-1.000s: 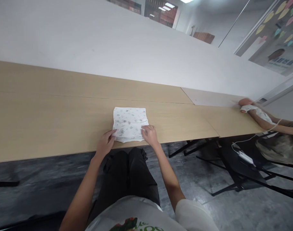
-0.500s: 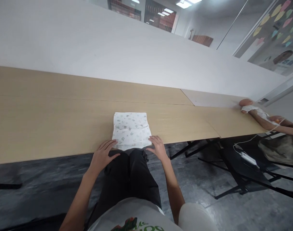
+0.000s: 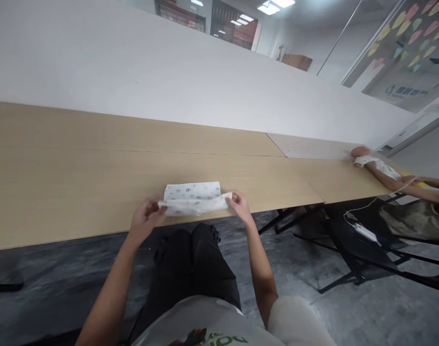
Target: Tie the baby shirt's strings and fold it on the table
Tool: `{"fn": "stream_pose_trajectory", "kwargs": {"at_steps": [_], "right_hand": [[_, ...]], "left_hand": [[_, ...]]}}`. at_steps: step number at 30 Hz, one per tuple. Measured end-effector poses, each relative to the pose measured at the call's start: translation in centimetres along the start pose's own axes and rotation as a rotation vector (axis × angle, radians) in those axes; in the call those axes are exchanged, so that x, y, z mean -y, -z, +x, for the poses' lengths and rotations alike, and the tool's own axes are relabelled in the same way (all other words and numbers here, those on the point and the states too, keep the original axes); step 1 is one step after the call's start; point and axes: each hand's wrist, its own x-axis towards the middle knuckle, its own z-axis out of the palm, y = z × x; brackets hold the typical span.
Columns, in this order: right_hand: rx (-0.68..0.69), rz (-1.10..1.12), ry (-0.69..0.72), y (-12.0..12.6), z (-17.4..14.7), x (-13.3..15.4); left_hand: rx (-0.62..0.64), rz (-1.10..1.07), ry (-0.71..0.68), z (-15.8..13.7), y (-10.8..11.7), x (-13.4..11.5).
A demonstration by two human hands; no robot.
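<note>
Cloth (image 3: 192, 191), white, patterned, near edge pinched at either end by left hand (image 3: 144, 221) and right hand (image 3: 240, 206), likely wants even tension.

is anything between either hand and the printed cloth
Nothing visible is: the left hand and right hand each hold an end of the raised near edge of the printed cloth directly.

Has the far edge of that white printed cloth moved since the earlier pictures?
Yes. The white printed cloth has its far edge farther from the long seam in the table, shifted toward the near side.
</note>
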Motion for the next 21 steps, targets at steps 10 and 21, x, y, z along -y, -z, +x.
{"fn": "stream_pose_trajectory", "kwargs": {"at_steps": [10,21], "right_hand": [[-0.203,-0.351,-0.199,-4.1,8.7,-5.6],[-0.158,-0.555,-0.091,-4.8,8.5,-5.1]], "left_hand": [[0.029,0.155,0.311,8.2,-2.7,2.0],[-0.061,0.501,0.226,8.1,-3.2,2.1]]}}
